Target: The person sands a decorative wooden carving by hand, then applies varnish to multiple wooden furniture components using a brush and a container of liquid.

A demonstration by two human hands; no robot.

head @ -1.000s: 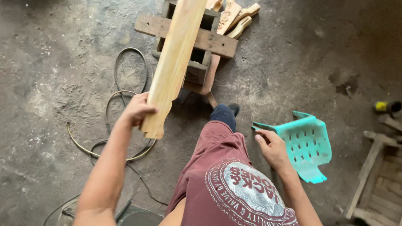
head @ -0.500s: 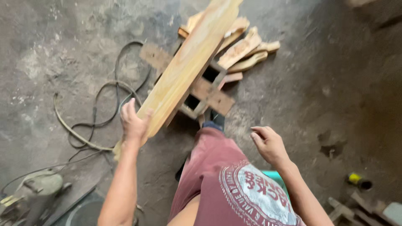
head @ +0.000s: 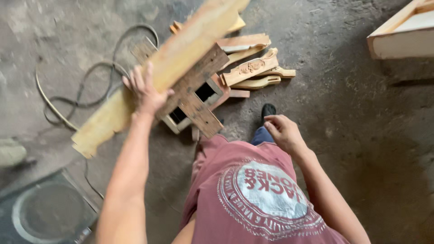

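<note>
My left hand (head: pixel 145 92) grips a long pale wooden plank (head: pixel 181 61) near its middle and holds it slanted, low end at the left, high end running off the top of the head view. My right hand (head: pixel 281 131) hangs free over my thigh with fingers loosely curled and nothing in it. Under the plank stands a small wooden stool-like frame (head: pixel 199 101) with dark cross slats. Just beyond it lie several carved pale wood pieces (head: pixel 253 68) on the concrete floor.
A grey cable (head: pixel 81 86) loops over the floor at the left. A dark square machine with a round disc (head: pixel 43 210) sits at the bottom left. A pale wooden furniture part (head: pixel 402 36) lies at the top right. My shoe (head: pixel 268 110) shows by the frame.
The plank has swung further clockwise and my left hand has slid up from its end toward its middle. The view has turned, and the turquoise plastic stool is out of sight.
</note>
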